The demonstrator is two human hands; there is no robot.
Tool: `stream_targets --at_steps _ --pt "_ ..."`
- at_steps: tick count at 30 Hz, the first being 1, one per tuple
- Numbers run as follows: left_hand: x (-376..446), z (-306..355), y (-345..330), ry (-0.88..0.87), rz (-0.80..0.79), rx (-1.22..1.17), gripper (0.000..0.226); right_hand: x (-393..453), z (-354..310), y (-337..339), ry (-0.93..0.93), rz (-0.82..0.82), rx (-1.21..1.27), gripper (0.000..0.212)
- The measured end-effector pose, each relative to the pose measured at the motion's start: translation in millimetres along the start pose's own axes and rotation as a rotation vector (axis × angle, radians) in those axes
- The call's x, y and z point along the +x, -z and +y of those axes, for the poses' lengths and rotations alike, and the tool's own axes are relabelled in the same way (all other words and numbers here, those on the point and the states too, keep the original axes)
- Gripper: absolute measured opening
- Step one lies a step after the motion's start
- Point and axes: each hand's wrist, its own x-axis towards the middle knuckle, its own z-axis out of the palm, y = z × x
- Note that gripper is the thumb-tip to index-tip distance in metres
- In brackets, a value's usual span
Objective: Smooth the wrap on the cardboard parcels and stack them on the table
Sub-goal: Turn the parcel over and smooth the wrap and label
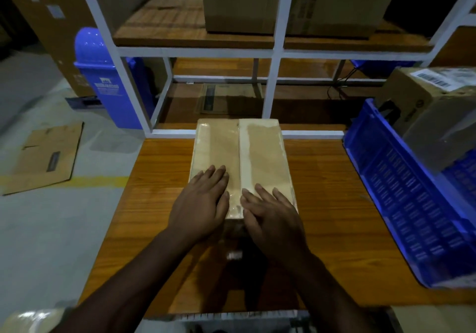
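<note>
Fingers of both hands lie flat and unclenched, left hand (203, 203) and right hand (270, 216) pressing the near end of the wrapped parcel (240, 162), which sits mid-table (159, 191). Smoothing seems underway; stacking looks unstarted, with another parcel (438, 116) waiting in the blue crate (401, 191).

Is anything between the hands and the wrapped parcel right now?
No. The left hand and right hand both lie flat on top of the parcel, fingers spread, at its near end. Nothing visible sits between them.
</note>
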Motion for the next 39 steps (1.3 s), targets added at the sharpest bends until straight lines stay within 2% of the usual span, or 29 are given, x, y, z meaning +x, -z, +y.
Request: stream_targets --at_steps 3,5,7,9,11,12,14,15,17,19,21,24,27,28,29,31,33,36,39 --pt "22 -3 12 0.076 0.025 -0.043 0.04 31 3 11 -0.125 0.001 0.002 0.05" --pt "39 -7 19 0.109 0.04 -0.033 0.033 51 13 17 -0.213 -0.08 -0.15 0.064" --pt "48 -9 14 0.067 -0.033 -0.016 0.044 61 23 15 -0.266 -0.187 -0.269 0.075" --pt "51 -10 7 0.062 -0.095 0.005 0.055 67 27 10 -0.283 -0.235 -0.348 0.076" --pt "56 -10 5 0.074 -0.059 0.006 0.045 79 23 12 -0.253 -0.185 -0.461 0.067" --pt "60 -8 9 0.089 -0.022 0.005 0.035 90 21 16 -0.231 -0.13 -0.491 0.055" --pt "78 -9 19 0.111 0.038 -0.022 0.026 114 23 25 -0.228 -0.085 -0.424 0.041" --pt "88 -11 22 0.091 0.026 -0.017 0.027 124 25 27 -0.24 -0.144 -0.349 0.047" --pt "107 -18 17 0.027 -0.093 0.092 0.049 141 33 19 -0.252 -0.287 -0.272 0.064" --pt "118 -23 8 0.042 -0.156 0.137 0.062 152 44 7 -0.261 -0.315 -0.276 0.067" --pt "123 -30 -3 0.04 -0.124 0.12 0.064 162 54 1 -0.293 -0.284 -0.219 0.064" --pt "121 -36 -8 0.104 -0.04 0.094 0.07 173 55 6 -0.405 -0.157 -0.012 0.06" --pt "115 -34 -9 0.35 0.045 0.004 0.082 176 57 18 -0.716 0.087 0.368 0.073" --pt "113 -32 -9 0.438 0.07 -0.099 0.084 175 60 23 -0.804 0.093 0.539 0.067" --pt "111 -32 -7 0.499 0.099 -0.218 0.084 172 62 28 -0.847 0.031 0.659 0.059" --pt "105 -36 1 0.499 0.181 -0.445 0.072 162 59 35 -0.807 -0.046 0.719 0.043" --pt "96 -41 12 0.416 0.278 -0.64 0.071 149 48 39 -0.697 0.076 0.729 0.037" --pt "78 -45 31 0.363 0.451 -0.798 0.085 124 22 48 -0.497 0.409 0.777 0.022" --pt "74 -53 53 0.347 0.726 -0.919 0.074 110 2 70 -0.268 0.805 0.713 0.012"
